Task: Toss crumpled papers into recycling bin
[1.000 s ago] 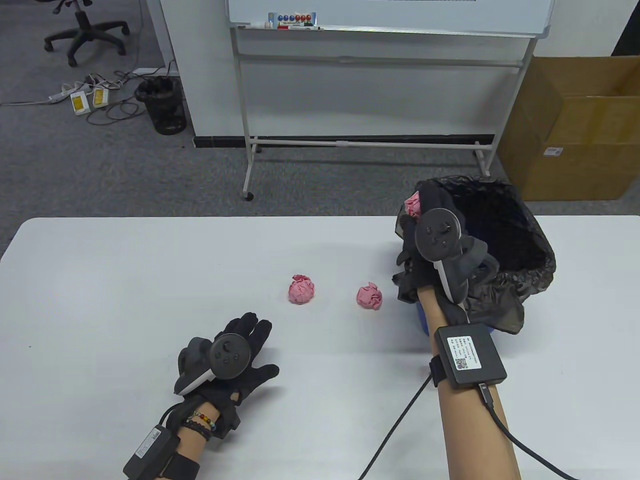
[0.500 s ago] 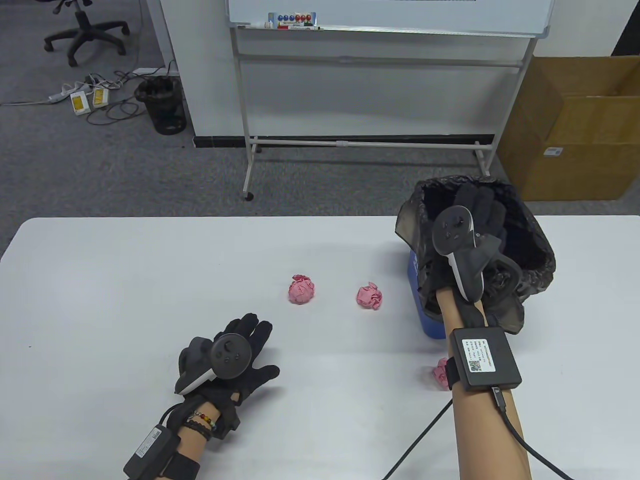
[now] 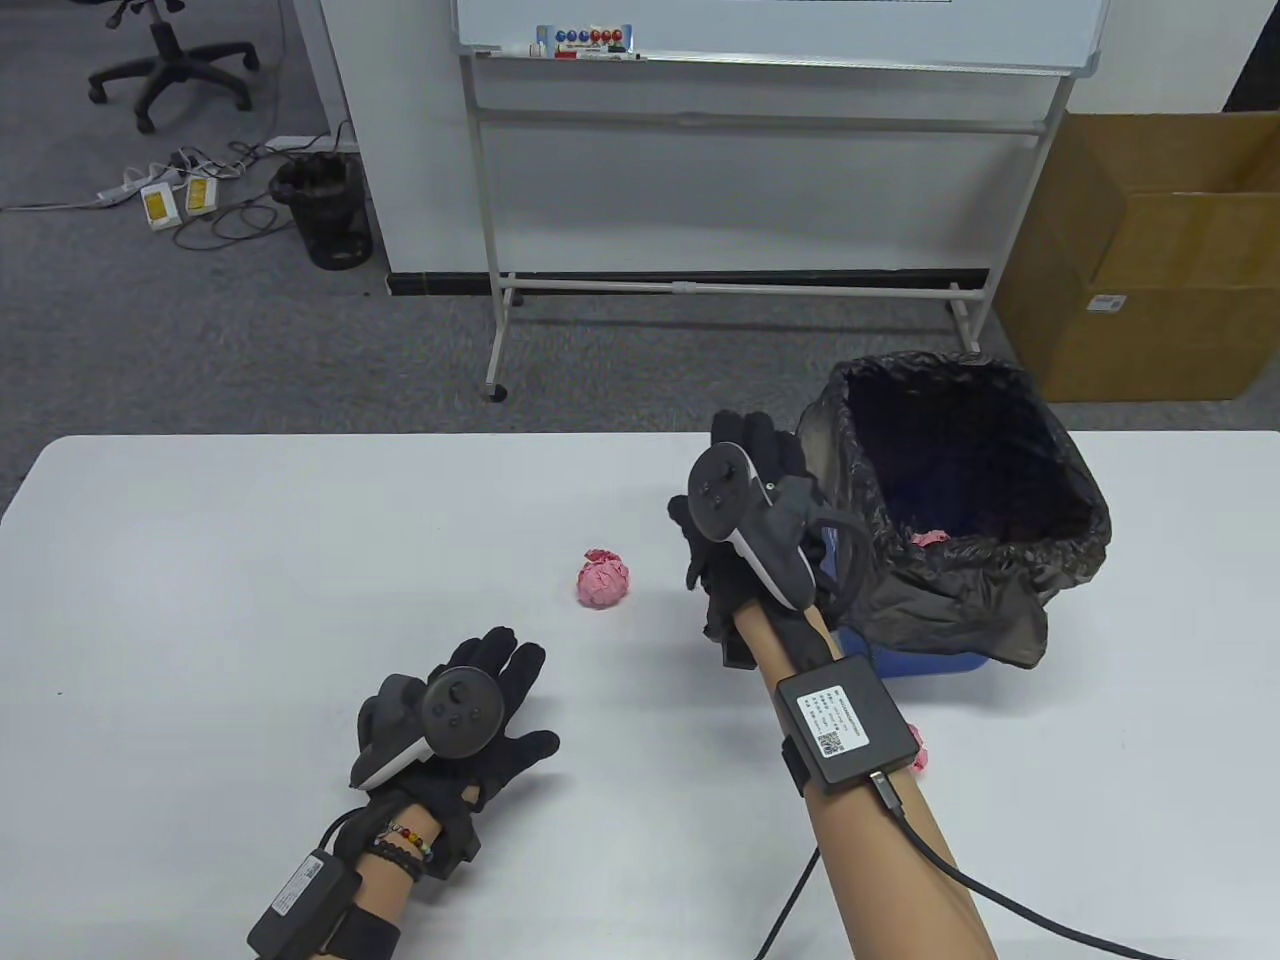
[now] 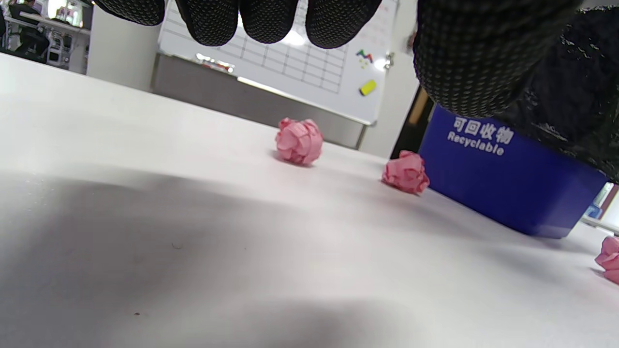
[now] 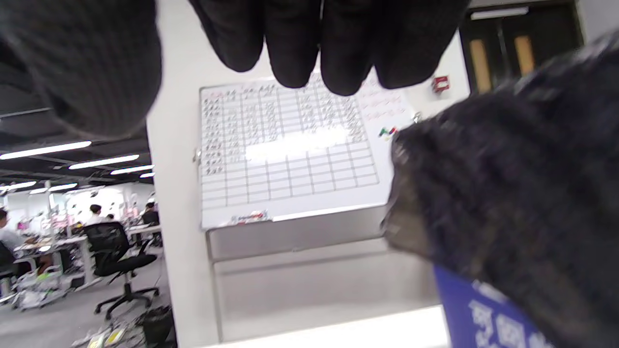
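Pink paper balls [image 3: 603, 581] beside lined bin [image 3: 1000, 590]

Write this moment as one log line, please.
left hand: resting on table | right hand: beside bin, apparently empty | paper in bin | ball on table

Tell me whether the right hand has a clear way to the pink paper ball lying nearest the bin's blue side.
Probably yes. The right hand hovers open right above that paper ball, hiding it in the table view. The left wrist view shows the ball on bare table beside the recycling bin, nothing on it.
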The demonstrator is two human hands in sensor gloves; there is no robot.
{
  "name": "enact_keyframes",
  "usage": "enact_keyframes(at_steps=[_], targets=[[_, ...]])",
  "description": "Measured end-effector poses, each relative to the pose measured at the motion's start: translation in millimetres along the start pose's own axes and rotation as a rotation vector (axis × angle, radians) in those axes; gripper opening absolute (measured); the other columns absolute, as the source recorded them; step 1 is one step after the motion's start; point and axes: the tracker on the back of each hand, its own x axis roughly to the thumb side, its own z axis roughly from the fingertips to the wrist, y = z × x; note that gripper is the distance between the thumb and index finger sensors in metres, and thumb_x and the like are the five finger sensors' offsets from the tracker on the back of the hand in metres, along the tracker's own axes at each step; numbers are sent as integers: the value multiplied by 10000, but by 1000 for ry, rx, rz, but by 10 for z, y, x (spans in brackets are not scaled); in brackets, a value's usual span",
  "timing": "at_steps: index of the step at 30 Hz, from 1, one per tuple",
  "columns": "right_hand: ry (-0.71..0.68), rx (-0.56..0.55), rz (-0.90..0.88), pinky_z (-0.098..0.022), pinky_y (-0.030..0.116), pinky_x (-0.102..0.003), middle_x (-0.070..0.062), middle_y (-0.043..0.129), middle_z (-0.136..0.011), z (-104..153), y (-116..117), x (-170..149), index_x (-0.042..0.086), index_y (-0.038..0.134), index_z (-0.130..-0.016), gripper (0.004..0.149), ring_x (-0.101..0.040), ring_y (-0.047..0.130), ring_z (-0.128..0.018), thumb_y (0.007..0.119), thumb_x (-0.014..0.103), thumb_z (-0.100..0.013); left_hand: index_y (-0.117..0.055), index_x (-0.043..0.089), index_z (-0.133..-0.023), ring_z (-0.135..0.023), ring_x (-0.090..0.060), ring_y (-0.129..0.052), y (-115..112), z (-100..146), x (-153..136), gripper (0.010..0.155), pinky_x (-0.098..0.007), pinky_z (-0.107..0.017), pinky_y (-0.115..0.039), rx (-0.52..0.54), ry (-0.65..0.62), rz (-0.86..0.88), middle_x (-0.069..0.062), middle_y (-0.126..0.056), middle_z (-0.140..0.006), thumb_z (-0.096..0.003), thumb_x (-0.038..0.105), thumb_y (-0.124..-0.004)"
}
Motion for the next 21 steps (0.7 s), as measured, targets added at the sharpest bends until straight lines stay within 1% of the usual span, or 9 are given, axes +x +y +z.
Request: enact_keyframes(at_steps=[4, 6, 7, 11, 14, 16, 19, 21], targets=[[-40, 72, -7, -727, 657, -474, -10, 597, -1143, 7, 319, 175, 307, 519, -1071, 872, -302, 666, -1072, 869, 574, -319, -471, 211, -1125, -1104, -490, -459, 7, 4, -8, 863, -686, -739, -479, 0, 7, 1, -185, -379, -1227, -425, 574, -821], [-60, 110, -6, -725, 660, -474, -13, 598, -1143, 4, 501, 258, 308, 517, -1072, 871, -326, 670, -1061, 867, 575, -320, -471, 210, -1125, -1105, -488, -460, 19, 6, -21, 863, -686, -739, -479, 5, 14, 1, -186, -381, -1226, -425, 574, -821], [-68, 125, -5, -724, 660, -475, -9, 600, -1142, 3, 568, 286, 310, 516, -1071, 870, -309, 675, -1065, 867, 574, -320, -468, 210, -1126, -1105, -489, -457, 21, 5, -26, 865, -686, -740, -477, 5, 16, 3, -184, -379, -1227, -425, 575, -821], [-106, 203, 13, -723, 661, -474, -6, 592, -1145, -2, 943, 423, 316, 512, -1071, 870, -316, 672, -1063, 866, 576, -320, -467, 201, -1125, -1104, -491, -458, 17, 0, -44, 868, -686, -740, -478, 2, 23, 4, -182, -379, -1228, -426, 574, -820], [-99, 266, -9, -727, 655, -477, -3, 578, -1150, 1, 1244, 475, 330, 498, -1072, 868, -304, 665, -1072, 858, 580, -323, -478, 215, -1123, -1105, -488, -459, 16, -1, -39, 853, -686, -740, -478, -2, 24, -1, -175, -383, -1229, -428, 572, -819], [-76, 314, -10, -727, 648, -485, -5, 559, -1155, 17, 1503, 522, 330, 490, -1073, 871, -334, 648, -1069, 862, 572, -323, -481, 211, -1123, -1104, -488, -462, 15, 3, -37, 854, -686, -739, -479, -2, 23, -5, -176, -388, -1228, -427, 572, -820], [-87, 328, 36, -733, 641, -485, 1, 533, -1163, 8, 1733, 583, 345, 483, -1070, 870, -316, 634, -1080, 860, 574, -321, -481, 212, -1123, -1104, -488, -463, 23, 4, -39, 854, -684, -740, -481, 1, 25, -7, -177, -389, -1227, -427, 572, -821], [-79, 346, 47, -732, 641, -483, 5, 530, -1165, -9, 1834, 604, 354, 484, -1069, 863, -322, 635, -1079, 861, 570, -323, -482, 213, -1122, -1105, -486, -463, 28, 4, -42, 851, -684, -740, -479, 3, 27, -4, -175, -388, -1228, -428, 573, -819]])
